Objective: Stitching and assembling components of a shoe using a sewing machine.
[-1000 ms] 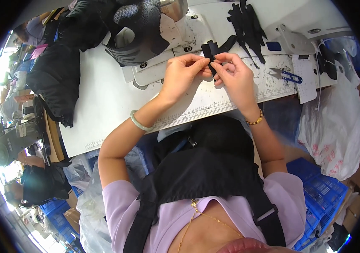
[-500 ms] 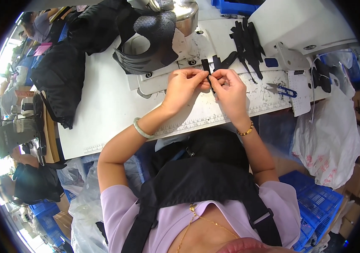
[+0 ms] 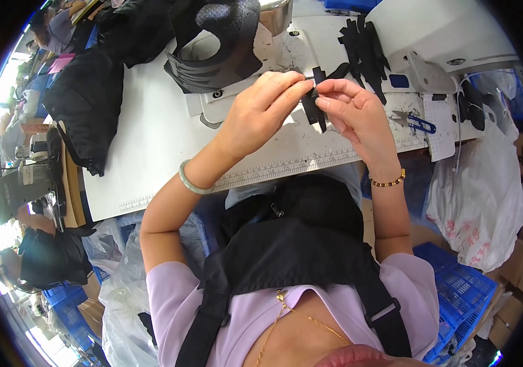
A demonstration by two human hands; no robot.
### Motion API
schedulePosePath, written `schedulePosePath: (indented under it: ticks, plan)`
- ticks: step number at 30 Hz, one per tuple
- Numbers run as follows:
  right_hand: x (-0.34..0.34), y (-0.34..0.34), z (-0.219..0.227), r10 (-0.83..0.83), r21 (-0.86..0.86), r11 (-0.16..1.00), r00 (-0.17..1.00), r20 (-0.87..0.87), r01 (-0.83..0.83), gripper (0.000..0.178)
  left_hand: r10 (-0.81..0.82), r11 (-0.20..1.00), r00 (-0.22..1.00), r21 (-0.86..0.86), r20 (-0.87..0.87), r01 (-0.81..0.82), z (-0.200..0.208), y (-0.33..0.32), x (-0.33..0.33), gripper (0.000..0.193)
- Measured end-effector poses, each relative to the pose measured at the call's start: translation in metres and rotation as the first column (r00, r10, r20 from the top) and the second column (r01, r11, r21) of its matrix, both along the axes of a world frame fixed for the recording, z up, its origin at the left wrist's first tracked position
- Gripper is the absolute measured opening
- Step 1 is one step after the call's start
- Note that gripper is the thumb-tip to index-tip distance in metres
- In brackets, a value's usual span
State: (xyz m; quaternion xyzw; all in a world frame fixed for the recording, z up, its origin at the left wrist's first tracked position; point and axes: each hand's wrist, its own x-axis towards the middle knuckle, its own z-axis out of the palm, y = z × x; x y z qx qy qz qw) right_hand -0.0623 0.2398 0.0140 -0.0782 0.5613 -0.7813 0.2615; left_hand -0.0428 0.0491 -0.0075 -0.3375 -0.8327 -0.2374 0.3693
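Observation:
Over the front part of the white table, my left hand [image 3: 265,110] is closed with its fingertips pinching a short black fabric strip [image 3: 313,113]. My right hand [image 3: 362,116] meets it from the other side, thumb and forefinger closing at the strip's upper end. The strip hangs down between the two hands; its pinched end is partly hidden by the fingers. Just beyond the fingertips lie more black strips [image 3: 333,76] on the table. A larger bundle of black strips [image 3: 364,55] sits farther back to the right.
Blue-handled thread snips [image 3: 419,124] lie right of my hands. A grey-black patterned fabric piece [image 3: 212,67] rests by the machine bed, with black cloth [image 3: 84,104] piled at left. A printed ruler [image 3: 267,169] runs along the table's front edge. A white machine body [image 3: 439,37] stands at back right.
My hands have come up and toward each other's fingertips at a new angle, the right one turned and its fingers less curled. The strip now hangs lower between them. The view has shifted slightly.

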Motion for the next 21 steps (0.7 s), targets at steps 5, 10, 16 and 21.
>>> schedulePosePath:
  ticks: [5,10,16,21]
  plan:
    - [0.002,0.007,0.001,0.101,-0.067,0.993,0.995,0.001,-0.101,0.021,-0.020,0.988,0.999,0.153,0.034,0.014,0.010,0.004,0.005,0.030]
    - [0.014,-0.007,-0.002,-0.130,0.011,0.989,0.920,-0.370,0.145,0.016,-0.136,0.873,0.895,0.478,0.425,-0.094,0.020,0.018,0.023,0.024]
    - [0.016,-0.017,-0.010,-0.187,-0.082,0.982,0.868,-0.461,0.168,0.013,-0.242,0.771,0.837,0.621,0.490,-0.140,0.023,0.020,0.026,0.017]
    - [0.015,-0.017,-0.002,-0.127,-0.097,0.991,0.918,-0.376,0.097,0.012,-0.229,0.767,0.818,0.615,0.528,-0.182,0.021,0.016,0.026,0.015]
